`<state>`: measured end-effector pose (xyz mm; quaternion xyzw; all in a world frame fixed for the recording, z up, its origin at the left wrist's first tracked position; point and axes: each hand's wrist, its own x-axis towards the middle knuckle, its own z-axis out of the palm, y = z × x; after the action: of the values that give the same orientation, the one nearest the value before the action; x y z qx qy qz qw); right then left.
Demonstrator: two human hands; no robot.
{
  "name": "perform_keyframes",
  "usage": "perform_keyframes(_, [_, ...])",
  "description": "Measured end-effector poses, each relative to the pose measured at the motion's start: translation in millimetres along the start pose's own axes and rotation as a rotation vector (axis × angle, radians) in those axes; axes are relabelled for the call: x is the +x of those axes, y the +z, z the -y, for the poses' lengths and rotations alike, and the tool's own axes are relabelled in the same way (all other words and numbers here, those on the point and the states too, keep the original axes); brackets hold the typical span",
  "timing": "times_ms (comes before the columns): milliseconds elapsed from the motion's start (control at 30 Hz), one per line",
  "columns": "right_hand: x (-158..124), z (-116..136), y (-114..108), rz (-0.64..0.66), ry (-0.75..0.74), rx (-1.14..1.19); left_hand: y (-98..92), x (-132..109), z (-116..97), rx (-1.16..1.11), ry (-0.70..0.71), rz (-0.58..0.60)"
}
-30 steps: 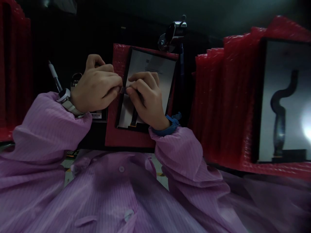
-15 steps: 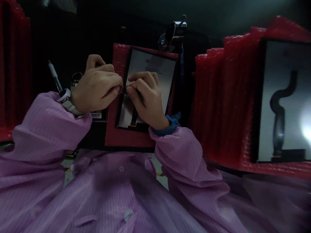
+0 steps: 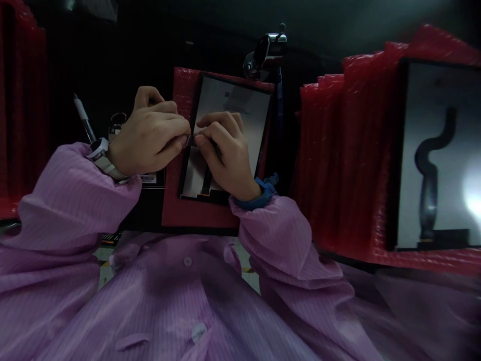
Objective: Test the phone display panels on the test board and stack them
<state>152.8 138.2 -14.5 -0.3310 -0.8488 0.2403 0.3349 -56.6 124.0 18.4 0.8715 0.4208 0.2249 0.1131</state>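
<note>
My left hand is closed in a pinch, thumb against forefinger, at the left edge of a display panel. Between its fingertips and those of my right hand shows a small dark piece with a pale edge. My right hand, also pinching, is over the panel; its fingers partly hide a black flat cable that runs up from the panel's lower edge. The cable's far end is at my right fingertips. Face down or up I cannot tell, the panel lies tilted on a red bubble-wrap sheet.
Red bubble-wrap pouches stand stacked at the right, with another panel and its curved cable on them. More red wrap is at far left. A pen, a labelled dark item and a metal clamp-like device lie around.
The view has shifted very slightly. Both hands keep their pinch at nearly the same spot, and the panel lies as before.
</note>
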Motion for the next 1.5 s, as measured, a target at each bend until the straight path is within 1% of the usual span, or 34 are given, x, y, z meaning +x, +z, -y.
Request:
perform_keyframes(100, [0,0,-1,0.005,0.002,0.004,-1.8,1,1,-0.009,0.021,0.016])
perform_keyframes(267, [-1,-1,-2,0.010,-0.006,0.016,-0.8,-1,4,0.043,0.075,-0.017])
perform_keyframes(400, [-1,-2,-2,0.019,0.006,0.034,0.0,-2,4,0.023,0.046,-0.011])
perform_keyframes(600, [-1,-3,-2,0.011,-0.019,0.037,-1.6,0,3,-0.044,-0.064,0.036])
perform_keyframes(1000, [-2,-1,-3,0.042,0.017,0.031,6.1,-1,5,-0.050,-0.009,-0.107])
perform_keyframes(1167, [-2,3,-4,0.048,0.016,0.020,11.9,-1,4,-0.014,-0.017,-0.138])
perform_keyframes(1233, [-2,3,-4,0.048,0.002,0.034,9.2,-1,2,0.024,-0.041,-0.133])
perform_keyframes(1300, [-3,3,-4,0.043,-0.004,0.054,1.3,-1,-3,0.060,-0.056,-0.147])
perform_keyframes(1333, [-4,2,-3,0.035,0.000,0.063,-4.3,-2,-6,0.079,-0.070,-0.181])
perform_keyframes(1367, [-5,1,-3,0.022,0.006,0.070,-10.1,-4,-10,0.102,-0.087,-0.246])
perform_keyframes(1433, [-6,-2,-2,-0.013,0.001,0.070,-20.2,-12,-21,0.148,-0.160,-0.448])
perform_keyframes(1500, [-7,-1,-3,-0.058,-0.028,0.039,-23.7,-28,-34,0.140,-0.297,-0.663])
